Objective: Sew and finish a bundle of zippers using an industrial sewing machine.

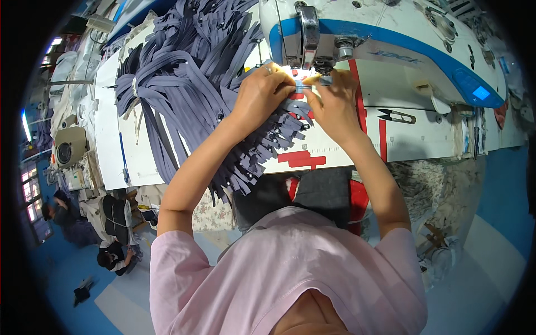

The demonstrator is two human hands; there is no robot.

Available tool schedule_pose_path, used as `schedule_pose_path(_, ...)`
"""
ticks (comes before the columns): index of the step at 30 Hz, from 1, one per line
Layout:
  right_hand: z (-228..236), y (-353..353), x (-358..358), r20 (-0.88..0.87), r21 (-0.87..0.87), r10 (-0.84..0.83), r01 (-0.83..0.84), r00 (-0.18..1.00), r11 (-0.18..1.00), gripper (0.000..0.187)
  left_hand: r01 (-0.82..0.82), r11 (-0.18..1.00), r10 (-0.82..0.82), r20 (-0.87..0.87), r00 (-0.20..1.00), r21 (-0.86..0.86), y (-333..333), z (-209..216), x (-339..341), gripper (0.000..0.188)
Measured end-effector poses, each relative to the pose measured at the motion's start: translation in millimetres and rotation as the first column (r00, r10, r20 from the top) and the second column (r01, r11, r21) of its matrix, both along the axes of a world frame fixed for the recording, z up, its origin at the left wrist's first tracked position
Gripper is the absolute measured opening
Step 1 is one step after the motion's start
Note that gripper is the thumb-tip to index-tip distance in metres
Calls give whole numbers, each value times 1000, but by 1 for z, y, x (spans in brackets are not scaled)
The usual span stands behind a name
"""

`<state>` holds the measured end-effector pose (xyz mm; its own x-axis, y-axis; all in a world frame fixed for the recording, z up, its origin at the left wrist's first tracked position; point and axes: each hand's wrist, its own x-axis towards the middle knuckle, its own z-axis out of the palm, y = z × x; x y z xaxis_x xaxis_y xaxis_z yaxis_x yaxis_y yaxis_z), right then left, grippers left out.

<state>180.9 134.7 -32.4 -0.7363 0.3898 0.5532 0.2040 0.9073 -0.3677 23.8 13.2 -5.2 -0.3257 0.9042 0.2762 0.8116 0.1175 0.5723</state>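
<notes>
Both my hands meet under the lit needle area of a white and blue sewing machine (391, 47). My left hand (261, 94) is closed in a pinch, with a ring on one finger. Opposite it, my right hand (335, 103) is also closed, thumb toward the left fingertips. Between them shows a small blue-grey strip (302, 87), partly hidden by fingers and glare; its exact kind is unclear. A large pile of grey-purple zippers (184, 89) spreads left of and beneath my left forearm, their ends with small metal pulls fanning out at the table's front edge.
Black thread snips (397, 116) lie on the white table (407, 145), right of my right hand. Red tape strips (301, 159) mark the tabletop. A lit blue screen (480, 92) is on the machine's right end. At far left, other people (114, 257) are among cloth piles.
</notes>
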Motion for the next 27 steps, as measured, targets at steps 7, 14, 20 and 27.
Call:
schedule_pose_path(7, -8, 3, -9, 2, -24, 22, -22, 1000, 999, 15, 34, 999, -36, 66, 997, 30, 1, -9, -12, 16)
schedule_pose_path(14, -25, 7, -24, -65, 14, 12, -12, 998, 1000, 20, -37, 999, 37, 0, 999, -38, 8, 1, -28, 17)
schedule_pose_path(20, -23, 3, -30, -29, -63, -90, 88, 996, 994, 25, -12, 999, 18, -117, 993, 47, 8, -9, -32, 20)
schedule_pose_path(27, -34, 6, -30, -88, 126, -78, 89, 993, 988, 25, -7, 993, 20, -111, 994, 116, 13, -22, -38, 21)
